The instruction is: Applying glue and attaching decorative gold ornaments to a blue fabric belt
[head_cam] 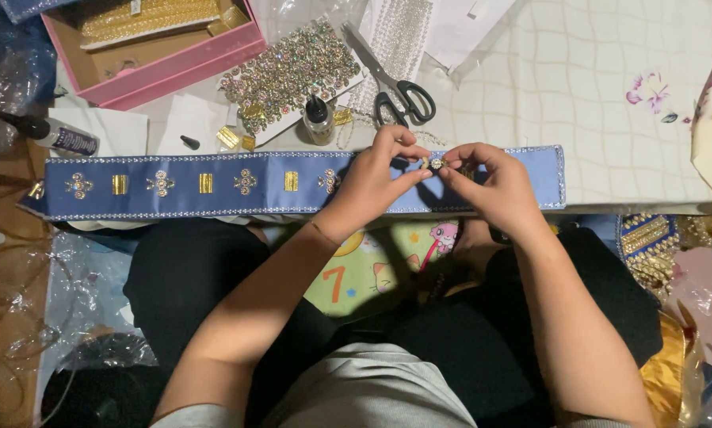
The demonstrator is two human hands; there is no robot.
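- Across the near edge of a low white work surface (578, 87), a long blue fabric band (213, 184) lies flat, edged with silver trim and set with a row of gold and jewelled ornaments.
- The left hand (376, 178) rests on the band, thumb and forefinger pinched on a small gold-and-crystal ornament (434, 163).
- The right hand (494, 184) meets it from the other side, fingertips closed on the same ornament, which sits just above the band's upper edge.
- Behind the hands, black-handled scissors (395, 91) lie on the surface beside a small glue bottle with a black nozzle (318, 119) and a sheet of jewelled motifs (292, 71).
- At far left, a pink box (173, 67) holds gold trim; a second glue bottle (55, 135) lies on its side near a loose black cap (189, 143).
- The person sits with black-clad legs (189, 277) below the band.
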